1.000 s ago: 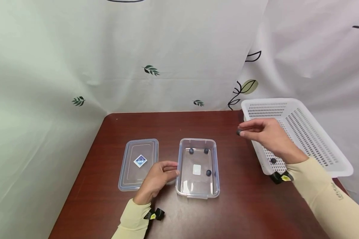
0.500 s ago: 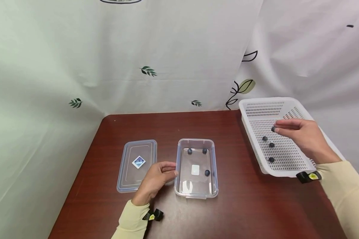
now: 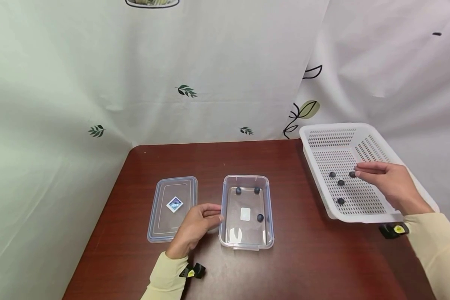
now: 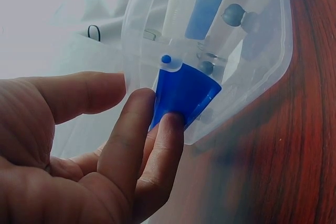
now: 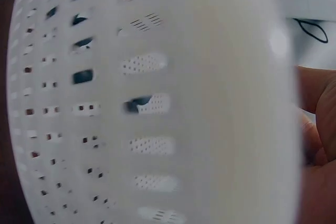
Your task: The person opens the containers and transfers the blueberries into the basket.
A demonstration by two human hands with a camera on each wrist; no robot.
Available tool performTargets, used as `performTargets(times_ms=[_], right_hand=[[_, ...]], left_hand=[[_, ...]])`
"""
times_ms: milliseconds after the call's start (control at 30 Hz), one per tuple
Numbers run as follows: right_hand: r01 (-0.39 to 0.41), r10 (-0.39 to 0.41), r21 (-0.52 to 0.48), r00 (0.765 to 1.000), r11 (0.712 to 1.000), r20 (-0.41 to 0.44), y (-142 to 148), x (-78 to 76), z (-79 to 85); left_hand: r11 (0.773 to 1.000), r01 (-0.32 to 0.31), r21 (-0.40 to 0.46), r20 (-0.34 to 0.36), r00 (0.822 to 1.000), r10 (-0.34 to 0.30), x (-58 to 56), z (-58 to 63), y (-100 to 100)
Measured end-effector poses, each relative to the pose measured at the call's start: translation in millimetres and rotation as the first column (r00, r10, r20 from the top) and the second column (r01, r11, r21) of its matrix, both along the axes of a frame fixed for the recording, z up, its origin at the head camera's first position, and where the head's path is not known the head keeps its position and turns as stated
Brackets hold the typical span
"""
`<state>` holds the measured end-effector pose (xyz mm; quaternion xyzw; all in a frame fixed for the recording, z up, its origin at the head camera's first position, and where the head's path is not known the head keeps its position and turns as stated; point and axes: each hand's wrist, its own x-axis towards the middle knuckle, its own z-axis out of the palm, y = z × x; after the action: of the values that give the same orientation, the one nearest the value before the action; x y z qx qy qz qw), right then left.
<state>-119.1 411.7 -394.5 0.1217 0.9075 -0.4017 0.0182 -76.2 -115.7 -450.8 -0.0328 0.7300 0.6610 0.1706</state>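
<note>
My left hand (image 3: 196, 221) rests its fingertips against the left side of a clear plastic box (image 3: 247, 247). In the left wrist view, those fingers (image 4: 170, 129) touch the box's blue side latch (image 4: 184, 95), thumb apart from it. Dark blueberries (image 3: 260, 217) lie on the box floor, three in all. Over the white perforated basket (image 3: 316, 183), my right hand (image 3: 393, 185) reaches in, with one blueberry (image 3: 352, 174) pinched at the thumb and finger tips. Three other blueberries (image 3: 341, 182) lie on the basket floor. In the right wrist view, the basket wall (image 5: 226, 103) hides most of the hand.
A clear lid (image 3: 172, 227) with a blue rim and a diamond sticker lies left of the box on the dark red table (image 3: 225, 158). A white patterned curtain (image 3: 225, 71) hangs behind and along both sides.
My right hand has carried the blueberry rightward from the basket's left rim into the basket, then lower. The left hand has stayed at the box.
</note>
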Motion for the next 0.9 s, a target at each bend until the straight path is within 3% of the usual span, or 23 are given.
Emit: performTargets(times_ms=[233, 467, 733, 900], right_hand=[[0.019, -0.019, 0.009, 1.000, 1.000, 0.001, 3, 5.0, -5.5], [-0.002, 0.000, -0.048, 0.999, 0.999, -0.036, -11, 6.0, 7.4], [-0.110, 0.083, -0.186, 0.986, 0.976, -0.146, -64, 12.3, 33.8], [-0.223, 0.191, -0.159, 0.962, 0.962, -0.194, -106, 13.0, 42.6]], left_hand=[[1.000, -0.004, 0.002, 0.001, 1.000, 0.004, 0.6, -1.1, 1], [1.000, 0.001, 0.006, 0.005, 1.000, -0.001, -0.4, 0.0, 0], [1.000, 0.003, -0.005, 0.010, 1.000, -0.003, -0.1, 3.6, -2], [1.000, 0.004, 0.004, 0.017, 1.000, -0.004, -0.3, 2.0, -3]])
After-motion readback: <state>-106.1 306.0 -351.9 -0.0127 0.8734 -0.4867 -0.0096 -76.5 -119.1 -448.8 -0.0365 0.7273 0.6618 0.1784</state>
